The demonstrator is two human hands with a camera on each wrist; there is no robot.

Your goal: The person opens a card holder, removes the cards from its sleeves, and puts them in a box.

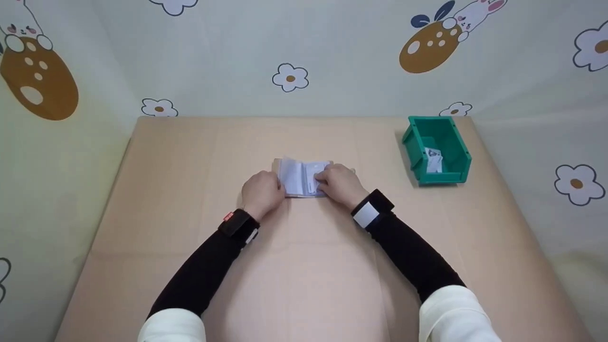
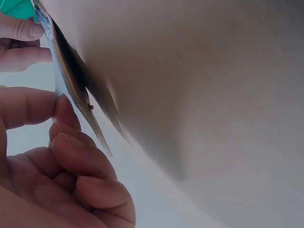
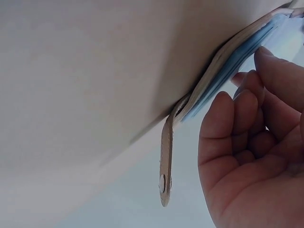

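No wording, brand or number can be read. A red tag (image 1: 228, 216) on the left wristband (image 1: 239, 224) bears pale marks, too small to make out. The top card (image 1: 433, 155) in the bin (image 1: 441, 178) carries a dark printed sign, blurred past reading. The wallet card (image 1: 311, 184), in the wallet (image 1: 291, 179), shows faint print, likewise illegible.

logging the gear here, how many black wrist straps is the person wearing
2. One black strap is worn just behind the left hand, the other strap just behind the right hand; both hands are at the open card holder. Any under the white sleeves would be hidden.
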